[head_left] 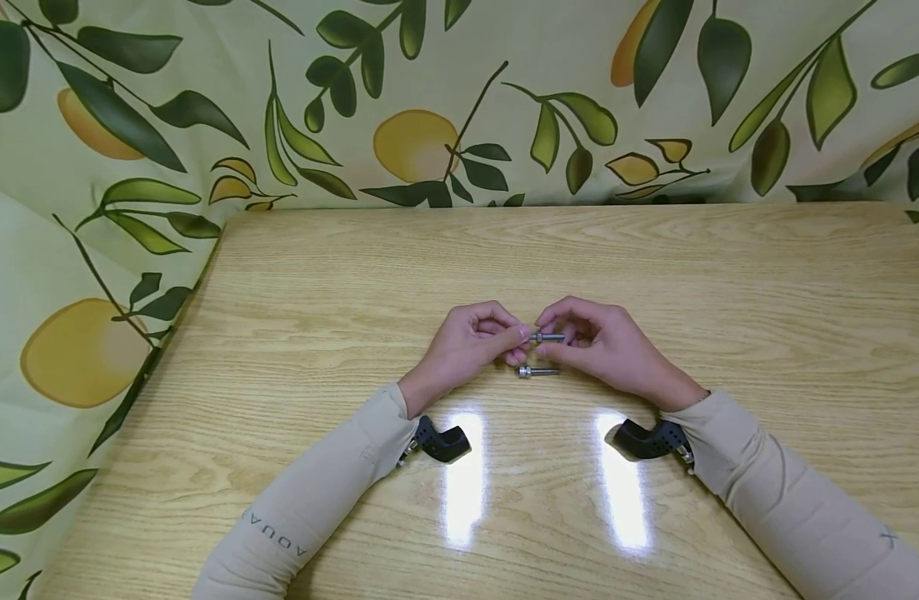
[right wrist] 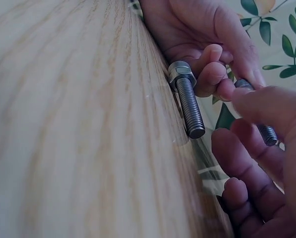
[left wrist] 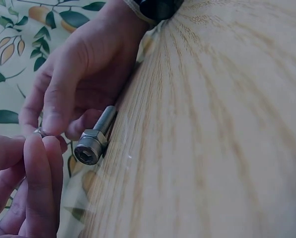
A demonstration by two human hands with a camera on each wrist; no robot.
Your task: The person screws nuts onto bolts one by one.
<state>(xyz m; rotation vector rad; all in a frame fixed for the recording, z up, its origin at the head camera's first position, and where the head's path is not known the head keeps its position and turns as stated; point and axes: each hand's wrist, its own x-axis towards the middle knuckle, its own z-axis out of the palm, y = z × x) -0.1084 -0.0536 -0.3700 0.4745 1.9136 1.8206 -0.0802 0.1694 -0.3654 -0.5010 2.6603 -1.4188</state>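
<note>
My left hand (head_left: 477, 337) pinches the head end of a metal bolt (head_left: 554, 337) between thumb and fingers, its thread pointing right. A hex nut (head_left: 538, 337) sits on this bolt close to the left fingertips. Around the nut and thread curve the thumb and fingers of my right hand (head_left: 605, 342); the thumb (right wrist: 262, 105) partly covers the bolt in the right wrist view. Just below the hands, a second bolt (head_left: 541, 372) lies on the table, head to the left. It is a socket-head bolt with a nut (left wrist: 94, 135) up by its head.
The wooden table (head_left: 339, 275) carries two bright light reflections in front of the hands. Black wrist devices, left (head_left: 446, 442) and right (head_left: 646, 440), stick out inward from the beige sleeves. Leaf-printed cloth (head_left: 459, 83) hangs behind and at the left.
</note>
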